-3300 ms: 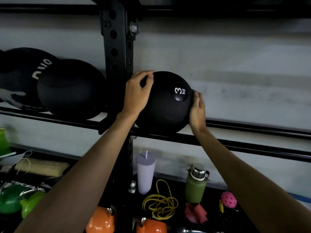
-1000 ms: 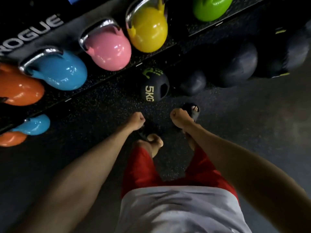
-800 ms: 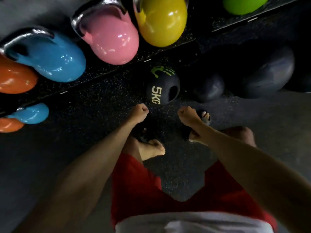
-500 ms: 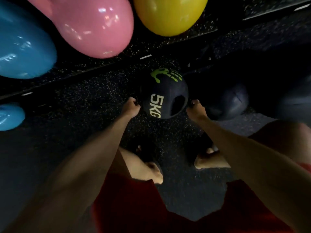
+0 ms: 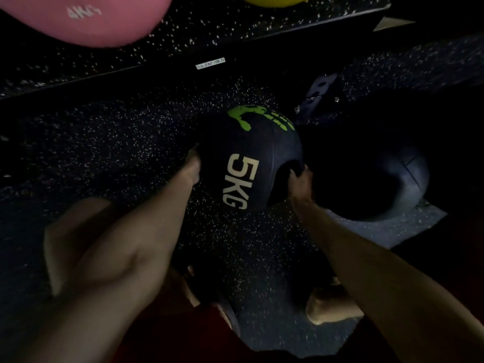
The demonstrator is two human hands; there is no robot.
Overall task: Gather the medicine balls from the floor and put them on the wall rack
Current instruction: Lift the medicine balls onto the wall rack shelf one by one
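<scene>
Your right hand (image 5: 301, 180) hooks the recess of the ball (image 5: 248, 163) at the floor (image 5: 104, 142) while your left hand (image 5: 192, 167) presses its other side, fingers hidden, grip unclear; lift unevenly and it could twist free onto your feet (image 5: 332, 307).

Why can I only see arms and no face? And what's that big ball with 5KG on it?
The camera sits on the person's head and looks down, so you see only their arms, as you see yours. The round black medicine ball marked 5KG is down by the speckled black rubber floor. The right hand curls its fingers into a hollow in the ball's side; the left hand is against the other side, fingers hidden. Another dark ball lies beside it, and a pink kettlebell shows top left.
</scene>
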